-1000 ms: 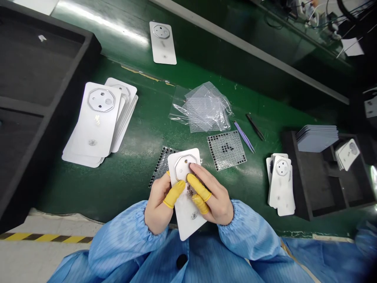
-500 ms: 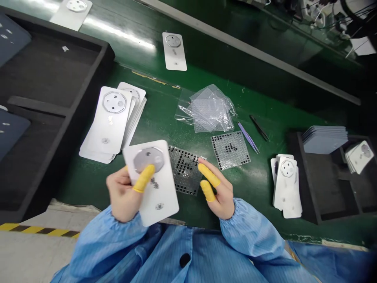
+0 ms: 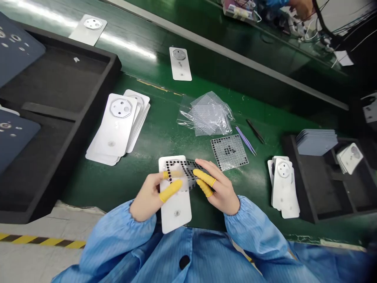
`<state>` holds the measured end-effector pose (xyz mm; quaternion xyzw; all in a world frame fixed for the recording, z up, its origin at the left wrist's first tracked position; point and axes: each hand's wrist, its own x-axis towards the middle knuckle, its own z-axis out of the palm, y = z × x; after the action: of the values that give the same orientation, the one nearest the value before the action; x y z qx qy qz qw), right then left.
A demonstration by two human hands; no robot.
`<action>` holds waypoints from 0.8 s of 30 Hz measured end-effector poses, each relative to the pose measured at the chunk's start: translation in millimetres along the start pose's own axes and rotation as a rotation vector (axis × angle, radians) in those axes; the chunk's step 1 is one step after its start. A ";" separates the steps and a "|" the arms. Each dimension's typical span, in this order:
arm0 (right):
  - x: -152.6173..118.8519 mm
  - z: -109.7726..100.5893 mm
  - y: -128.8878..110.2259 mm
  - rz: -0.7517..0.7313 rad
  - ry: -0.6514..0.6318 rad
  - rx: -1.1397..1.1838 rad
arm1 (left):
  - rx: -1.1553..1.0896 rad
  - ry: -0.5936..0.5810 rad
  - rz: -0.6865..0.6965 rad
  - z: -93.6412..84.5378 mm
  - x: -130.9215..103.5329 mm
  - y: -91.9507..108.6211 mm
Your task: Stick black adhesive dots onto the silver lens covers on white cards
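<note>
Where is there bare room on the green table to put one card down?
Bare table: between the left stack and plastic bags; also between the right hand and right stack. Crowded: bags, flat dotted sheet and tweezers lie close together.

Black tray (image 3: 93, 100) at left, purple tweezers (image 3: 245, 140) beside dark tweezers (image 3: 255, 131), yellow-and-black floor stripe (image 3: 41, 240), black cable (image 3: 321, 19) upper right
</note>
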<state>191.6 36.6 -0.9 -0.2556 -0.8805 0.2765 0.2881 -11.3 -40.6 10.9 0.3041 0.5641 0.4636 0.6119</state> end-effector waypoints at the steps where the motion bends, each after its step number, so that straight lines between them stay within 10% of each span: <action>1: 0.5 -2.2 -1.6 -0.005 -0.026 -0.032 | -0.013 0.009 0.000 6.7 2.3 -0.2; 24: 5.8 38.2 4.5 0.166 0.124 0.190 | 0.608 0.006 0.368 8.9 9.9 -25.7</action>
<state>164.0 30.4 -27.6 -0.3159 -0.8065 0.3653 0.3412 2.5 -40.1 -14.5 0.5674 0.6139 0.3779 0.3980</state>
